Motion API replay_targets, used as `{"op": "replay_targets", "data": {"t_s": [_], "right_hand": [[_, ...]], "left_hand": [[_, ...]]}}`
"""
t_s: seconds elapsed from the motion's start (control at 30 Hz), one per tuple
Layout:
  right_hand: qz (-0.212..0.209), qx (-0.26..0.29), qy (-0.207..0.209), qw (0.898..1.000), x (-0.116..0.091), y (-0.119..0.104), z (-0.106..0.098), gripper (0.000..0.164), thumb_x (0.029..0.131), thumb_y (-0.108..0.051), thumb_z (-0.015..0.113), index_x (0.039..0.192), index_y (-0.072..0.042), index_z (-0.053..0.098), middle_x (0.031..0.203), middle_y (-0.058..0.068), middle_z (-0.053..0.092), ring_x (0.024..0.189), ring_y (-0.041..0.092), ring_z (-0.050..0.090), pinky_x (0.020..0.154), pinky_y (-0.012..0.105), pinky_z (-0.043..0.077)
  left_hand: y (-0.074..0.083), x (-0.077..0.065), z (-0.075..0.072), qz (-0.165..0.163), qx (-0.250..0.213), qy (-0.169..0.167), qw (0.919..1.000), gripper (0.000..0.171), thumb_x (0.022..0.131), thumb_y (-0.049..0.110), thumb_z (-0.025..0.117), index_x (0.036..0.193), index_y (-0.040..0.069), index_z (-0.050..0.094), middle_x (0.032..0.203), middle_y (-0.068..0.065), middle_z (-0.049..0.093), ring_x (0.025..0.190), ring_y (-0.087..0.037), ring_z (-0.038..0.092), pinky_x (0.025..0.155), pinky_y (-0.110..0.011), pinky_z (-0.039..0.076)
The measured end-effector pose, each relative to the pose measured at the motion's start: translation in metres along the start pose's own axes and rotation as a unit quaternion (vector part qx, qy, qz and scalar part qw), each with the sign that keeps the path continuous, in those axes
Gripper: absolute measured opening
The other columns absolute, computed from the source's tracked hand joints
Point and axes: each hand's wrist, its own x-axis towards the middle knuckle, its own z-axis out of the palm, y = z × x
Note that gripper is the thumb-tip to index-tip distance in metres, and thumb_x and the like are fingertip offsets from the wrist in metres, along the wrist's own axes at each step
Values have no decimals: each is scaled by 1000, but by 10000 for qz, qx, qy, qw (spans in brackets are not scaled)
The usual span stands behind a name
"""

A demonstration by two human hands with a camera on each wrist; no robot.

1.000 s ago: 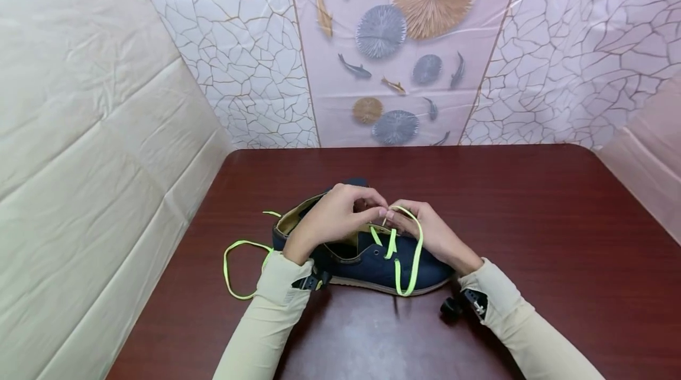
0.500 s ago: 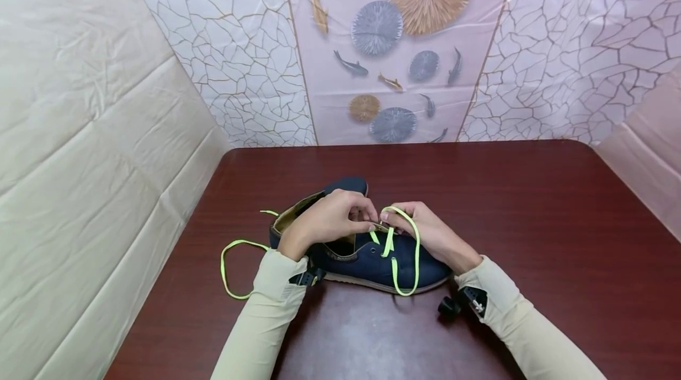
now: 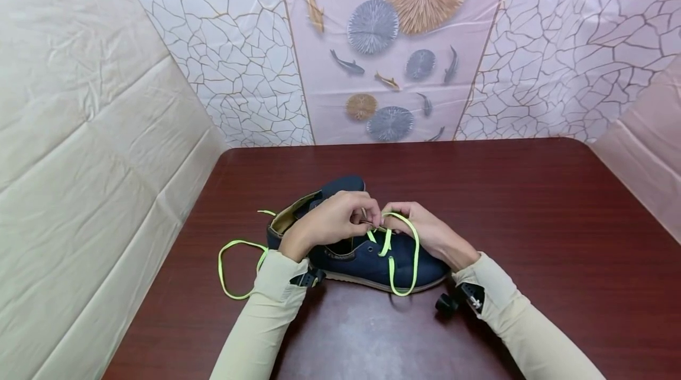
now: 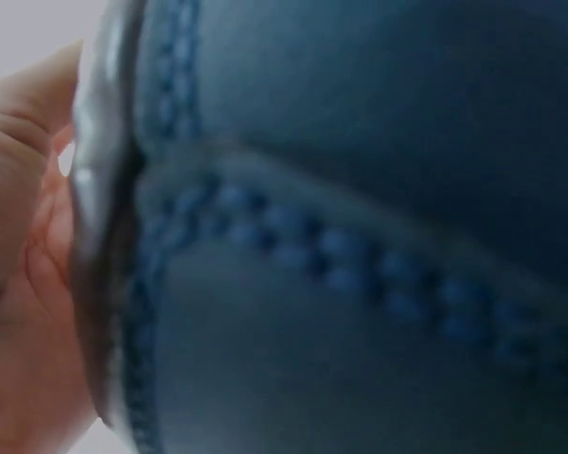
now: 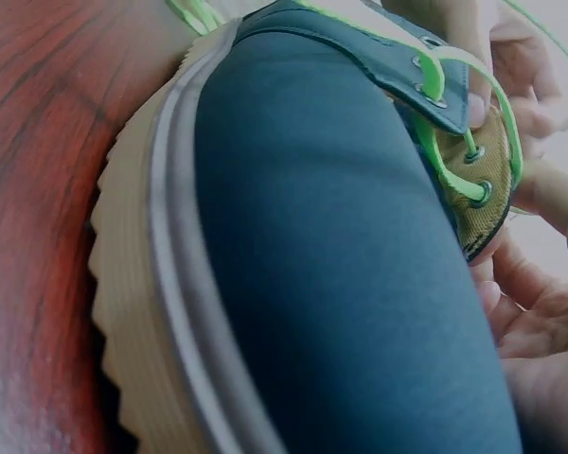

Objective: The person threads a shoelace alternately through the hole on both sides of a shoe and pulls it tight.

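A dark blue shoe (image 3: 425, 266) with a tan sole lies across the table, toe to the right. A neon-green shoelace (image 3: 417, 250) runs through some of its eyelets and loops over the near side. At the lacing, my left hand (image 3: 332, 218) pinches the far eyelet flap (image 5: 489, 165), whose tan lining is turned up in the right wrist view. My right hand (image 3: 428, 231) pinches the lace beside that flap; its fingertips are partly hidden. Blue stitched shoe upper (image 4: 360, 350) fills most of the left wrist view.
A second dark blue shoe (image 3: 343, 184) stands behind the left hand, partly covered. A loose green lace loop (image 3: 220, 268) lies left of the shoes on the red-brown table (image 3: 532, 203). Patterned sheets (image 3: 250, 61) hang behind and beside the table.
Both hands have come down slightly toward the shoe's lacing. The left fingers have moved from the lace near the right fingertips to the flap. The view has shifted slightly.
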Motion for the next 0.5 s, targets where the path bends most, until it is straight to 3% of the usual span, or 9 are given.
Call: {"op": "replay_targets", "data": {"t_s": [0.1, 0.3, 0.5], "right_hand": [[30, 11, -38, 10000, 0, 1, -2, 14, 101, -17, 70, 103, -4, 74, 96, 0, 70, 88, 15, 58, 78, 26, 46], [51, 87, -170, 9998, -1, 1, -3, 18, 102, -21, 71, 106, -4, 76, 105, 4, 74, 101, 21, 65, 87, 29, 52], [-56, 137, -297, 9995, -4, 2, -4, 19, 103, -21, 70, 105, -4, 76, 106, 8, 74, 102, 24, 66, 88, 31, 54]], "left_hand": [[3, 0, 1, 90, 160, -86, 9998, 21, 96, -3, 70, 98, 16, 79, 102, 3, 64, 82, -10, 58, 75, -24, 50], [13, -2, 1, -99, 1347, -110, 9908, 17, 98, 14, 77, 100, 30, 84, 104, 13, 60, 92, -5, 58, 71, -23, 49], [16, -1, 6, 280, 2001, 127, 9793, 9, 93, 26, 82, 96, 34, 84, 96, 14, 59, 82, -2, 56, 56, -23, 41]]}}
